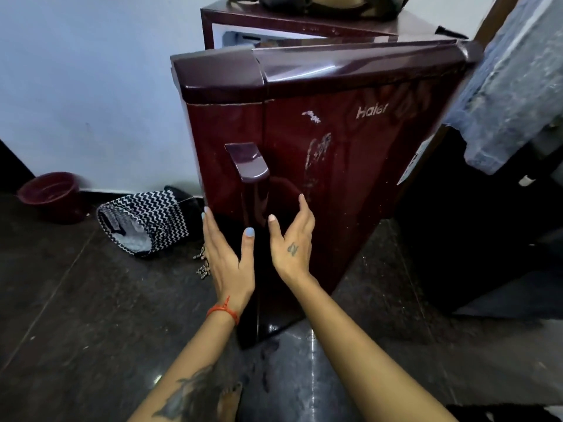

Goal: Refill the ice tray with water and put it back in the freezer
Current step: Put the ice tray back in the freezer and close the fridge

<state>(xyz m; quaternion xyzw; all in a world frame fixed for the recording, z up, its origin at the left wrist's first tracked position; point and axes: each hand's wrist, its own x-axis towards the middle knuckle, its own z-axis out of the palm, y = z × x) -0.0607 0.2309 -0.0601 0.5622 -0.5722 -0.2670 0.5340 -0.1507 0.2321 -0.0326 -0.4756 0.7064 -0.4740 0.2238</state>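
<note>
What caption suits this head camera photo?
Both open hands, left and right, at the handle of a partly open maroon fridge door.

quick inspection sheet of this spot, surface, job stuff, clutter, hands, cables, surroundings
surface: dark glossy floor, wet-looking patch below the door
job's things: maroon fridge door ajar, gap at its top showing the white interior; door handle on its left edge; ice tray not seen
clutter: zigzag-patterned bag lying on the floor; dark red bowl by the wall; bag on fridge top
grippers: left hand open, fingers flat on the door's left edge; right hand open, against the door front
cables: nothing seen
surroundings: white wall; grey cloth hanging at right
</note>
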